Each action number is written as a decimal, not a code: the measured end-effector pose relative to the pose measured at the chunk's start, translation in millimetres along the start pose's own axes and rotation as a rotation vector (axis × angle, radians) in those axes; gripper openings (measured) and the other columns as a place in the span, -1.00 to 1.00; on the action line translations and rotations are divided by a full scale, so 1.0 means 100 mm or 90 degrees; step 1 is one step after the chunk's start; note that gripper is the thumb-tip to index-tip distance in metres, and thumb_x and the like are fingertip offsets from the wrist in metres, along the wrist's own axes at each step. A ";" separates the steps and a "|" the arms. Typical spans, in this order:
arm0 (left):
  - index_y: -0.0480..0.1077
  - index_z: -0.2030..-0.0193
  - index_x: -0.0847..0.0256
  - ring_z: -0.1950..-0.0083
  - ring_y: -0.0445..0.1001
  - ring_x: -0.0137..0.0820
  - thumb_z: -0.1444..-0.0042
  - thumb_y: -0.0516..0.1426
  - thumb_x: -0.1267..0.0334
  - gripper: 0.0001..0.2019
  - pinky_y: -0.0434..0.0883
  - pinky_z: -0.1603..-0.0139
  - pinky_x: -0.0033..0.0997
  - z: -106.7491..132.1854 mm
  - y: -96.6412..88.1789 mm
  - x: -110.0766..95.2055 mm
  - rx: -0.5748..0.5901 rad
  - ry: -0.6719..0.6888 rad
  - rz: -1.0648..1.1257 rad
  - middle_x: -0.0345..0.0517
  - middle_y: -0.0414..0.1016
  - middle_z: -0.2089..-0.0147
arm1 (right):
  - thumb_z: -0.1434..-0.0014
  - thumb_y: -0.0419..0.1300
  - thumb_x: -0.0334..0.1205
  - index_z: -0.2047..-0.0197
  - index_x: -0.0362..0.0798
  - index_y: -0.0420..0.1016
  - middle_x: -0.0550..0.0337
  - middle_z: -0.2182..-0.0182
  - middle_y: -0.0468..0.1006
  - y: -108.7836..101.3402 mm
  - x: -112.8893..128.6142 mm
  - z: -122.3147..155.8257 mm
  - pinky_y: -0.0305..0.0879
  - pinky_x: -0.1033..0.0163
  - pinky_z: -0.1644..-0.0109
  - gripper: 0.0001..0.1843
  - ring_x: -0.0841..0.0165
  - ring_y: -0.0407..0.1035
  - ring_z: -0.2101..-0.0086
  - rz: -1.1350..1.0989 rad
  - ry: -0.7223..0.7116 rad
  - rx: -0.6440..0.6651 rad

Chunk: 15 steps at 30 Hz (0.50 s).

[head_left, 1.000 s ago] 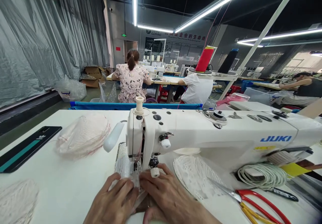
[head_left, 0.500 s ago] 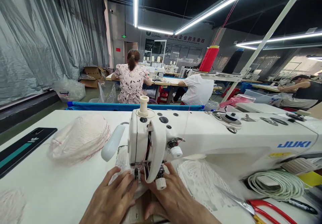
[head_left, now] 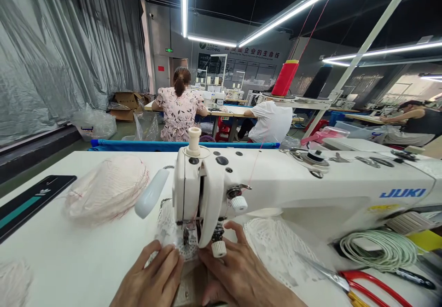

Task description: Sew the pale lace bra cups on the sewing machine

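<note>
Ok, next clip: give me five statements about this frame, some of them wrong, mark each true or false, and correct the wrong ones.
1. The left hand and the right hand are both near the needle end of the sewing machine. True.
2. The scissors lie to the left of the left hand. False: the scissors lie to the right of the right hand.
3. A red thread cone stands beside a dark cone. True.
4. The gathered cloth left of the machine is dark blue. False: the gathered cloth is pale, with reddish threads along its edge.
5. The coil of cord is bright red. False: the coil of cord is pale green.
</note>
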<state>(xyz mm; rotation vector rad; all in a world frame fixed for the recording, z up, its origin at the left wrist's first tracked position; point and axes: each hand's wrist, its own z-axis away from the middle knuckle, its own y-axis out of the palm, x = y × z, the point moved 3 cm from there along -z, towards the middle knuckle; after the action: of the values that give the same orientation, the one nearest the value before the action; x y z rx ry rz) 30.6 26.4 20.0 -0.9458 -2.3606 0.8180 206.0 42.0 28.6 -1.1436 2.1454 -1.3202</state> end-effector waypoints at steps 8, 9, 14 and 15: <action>0.41 0.12 0.23 0.11 0.47 -0.33 -0.34 -0.15 0.30 -0.69 0.15 -0.08 -0.16 0.12 0.14 0.10 0.053 -0.031 -0.022 -0.09 0.56 0.18 | -0.20 0.15 0.05 0.22 -0.09 0.40 0.16 0.33 0.52 -0.03 -0.02 -0.01 -0.12 0.02 -0.15 -0.66 0.32 0.36 0.21 0.018 0.005 -0.036; 0.40 0.08 0.22 0.10 0.47 -0.33 -0.35 -0.15 0.26 -0.69 0.14 -0.10 -0.15 0.11 0.15 0.14 0.057 -0.048 -0.023 -0.09 0.56 0.17 | -0.20 0.14 0.06 0.24 -0.09 0.39 0.17 0.33 0.52 -0.03 -0.01 -0.01 -0.12 0.02 -0.15 -0.66 0.33 0.36 0.20 0.019 0.007 -0.031; 0.38 0.06 0.27 0.07 0.48 -0.32 -0.36 -0.24 0.25 -0.61 0.19 -0.04 -0.19 0.02 0.12 0.28 0.104 -0.038 -0.071 -0.02 0.55 0.12 | -0.21 0.05 0.16 0.28 -0.07 0.39 0.19 0.36 0.51 -0.01 0.08 -0.03 -0.05 0.01 -0.09 -0.57 0.34 0.38 0.25 0.052 0.014 -0.008; 0.38 0.08 0.29 0.10 0.49 -0.32 -0.36 -0.24 0.27 -0.61 0.20 0.00 -0.20 0.03 0.09 0.27 0.107 -0.024 -0.088 0.00 0.56 0.14 | -0.22 0.03 0.17 0.31 -0.07 0.39 0.20 0.40 0.50 -0.01 0.10 -0.04 0.01 0.04 -0.04 -0.56 0.35 0.37 0.30 0.058 0.017 -0.007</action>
<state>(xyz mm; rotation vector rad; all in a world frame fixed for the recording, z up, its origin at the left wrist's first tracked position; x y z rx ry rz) 15.5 50.4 17.0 -0.6960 -2.3166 0.9692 198.0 36.0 32.1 -1.0249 2.1985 -1.2923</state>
